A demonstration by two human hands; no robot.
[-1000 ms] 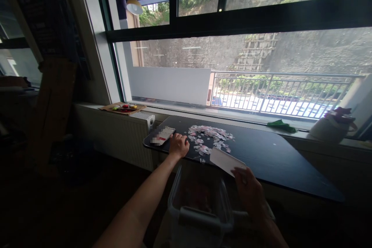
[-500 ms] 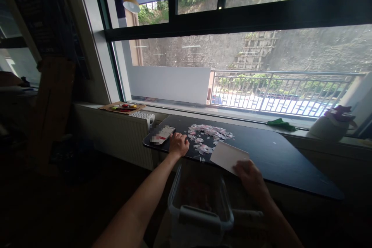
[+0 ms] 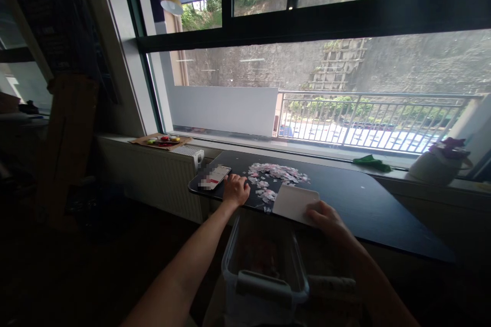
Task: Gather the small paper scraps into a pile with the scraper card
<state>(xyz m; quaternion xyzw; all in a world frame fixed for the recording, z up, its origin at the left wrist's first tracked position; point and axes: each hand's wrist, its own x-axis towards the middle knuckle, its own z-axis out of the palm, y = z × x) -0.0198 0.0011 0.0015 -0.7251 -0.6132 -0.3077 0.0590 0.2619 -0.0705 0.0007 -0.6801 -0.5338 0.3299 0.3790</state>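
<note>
My right hand (image 3: 324,214) grips the right end of a flat white card (image 3: 295,203), thumb on top, at the front edge of the dark table (image 3: 345,196). The card's left edge is beside small pale pink and white paper pieces (image 3: 266,195), and a bigger pile of paper pieces (image 3: 278,172) is spread behind it. My left hand (image 3: 236,190) rests on the table's front edge with loosely bent fingers, holding nothing visible. Just left of it is a phone (image 3: 217,178). Below the edge stands a clear plastic bin (image 3: 301,276) with dim reddish contents.
A radiator (image 3: 164,173) is left of the table. On the sill are a board with colourful items (image 3: 163,140), a green cloth (image 3: 372,163) and a pale rounded pot (image 3: 435,166). The large window (image 3: 345,71) rises behind. Cardboard (image 3: 71,148) leans at far left.
My right hand has moved slightly left and up with the white card, which has levelled out and come closer to the near paper pieces. My left hand has stayed put.
</note>
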